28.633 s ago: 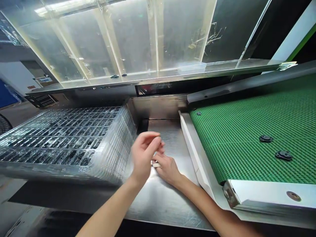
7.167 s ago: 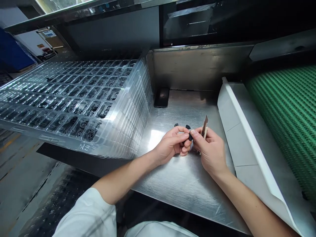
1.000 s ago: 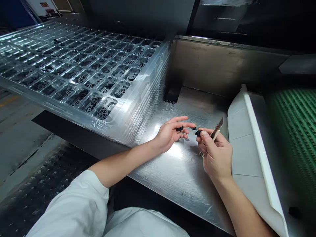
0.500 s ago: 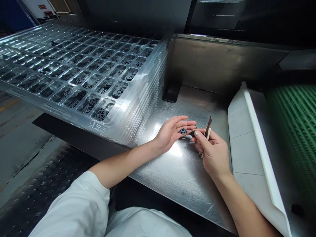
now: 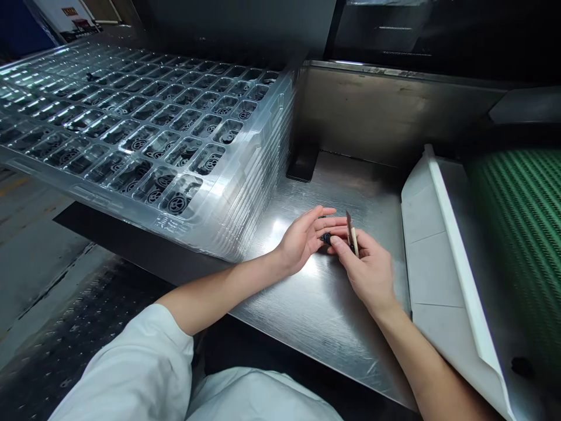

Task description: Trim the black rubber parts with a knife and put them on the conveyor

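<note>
Your right hand (image 5: 368, 266) is pinching a small black part (image 5: 326, 238) and gripping a blade (image 5: 349, 229); your left fingers (image 5: 328, 222) are spreading open beneath.

A small black part (image 5: 326, 238) is pinched in the right hand (image 5: 372, 272), at the fingers of the open left hand (image 5: 300, 240); a thin blade (image 5: 349, 224) is also gripped there, tip up. The metal counter (image 5: 307, 316) is flanked by stacked clear trays (image 5: 228, 190) holding black pieces (image 5: 178, 203) and by a white guard (image 5: 438, 257) beside a green belt (image 5: 517, 222).
</note>
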### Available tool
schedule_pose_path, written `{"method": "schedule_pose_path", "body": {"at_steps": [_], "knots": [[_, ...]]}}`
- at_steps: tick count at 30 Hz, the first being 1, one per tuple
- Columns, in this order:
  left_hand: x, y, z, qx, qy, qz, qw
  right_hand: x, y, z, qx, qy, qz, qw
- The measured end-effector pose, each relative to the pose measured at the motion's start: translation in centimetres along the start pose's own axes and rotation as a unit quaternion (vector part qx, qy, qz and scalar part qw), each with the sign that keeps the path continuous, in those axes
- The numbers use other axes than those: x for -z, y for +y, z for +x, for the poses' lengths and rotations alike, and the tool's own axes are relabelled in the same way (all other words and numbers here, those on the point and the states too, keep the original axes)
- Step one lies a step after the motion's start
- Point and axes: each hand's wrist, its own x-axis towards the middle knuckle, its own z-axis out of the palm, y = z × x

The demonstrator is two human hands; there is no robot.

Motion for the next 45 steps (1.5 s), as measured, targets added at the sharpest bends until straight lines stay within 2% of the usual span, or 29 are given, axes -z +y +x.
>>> {"method": "schedule_pose_path", "body": {"at_steps": [3, 9, 18, 27, 35, 45], "knots": [[-0.2, 0.0, -0.3, -0.018, -0.016, 0.012, 1.000, -0.2, 0.6, -0.3, 0.035, 0.003, -0.022, 0.999], [-0.3, -0.1, -0.6, -0.057, -0.045, 0.013, 0.997, -0.4, 0.6, -0.3, 0.045, 0.018, 0.014, 0.999], [-0.8, -0.7, -0.9, -0.109, -0.044, 0.010, 0.993, -0.2, 0.1, -0.1, -0.001, 0.033, 0.066, 0.997], [-0.8, -0.9, -0.9, -0.113, -0.032, 0.011, 0.993, 0.0, 0.3, 0.0, -0.027, 0.027, 0.022, 0.999], [-1.0, -1.0, -1.2, -0.123, -0.047, 0.017, 0.991, -0.4, -0.3, -0.2, 0.020, 0.043, -0.012, 0.999], [-0.9, -1.8, -1.3, -0.079, -0.070, 0.019, 0.994, -0.5, -0.3, -0.5, 0.112, 0.041, -0.091, 0.989]]}}
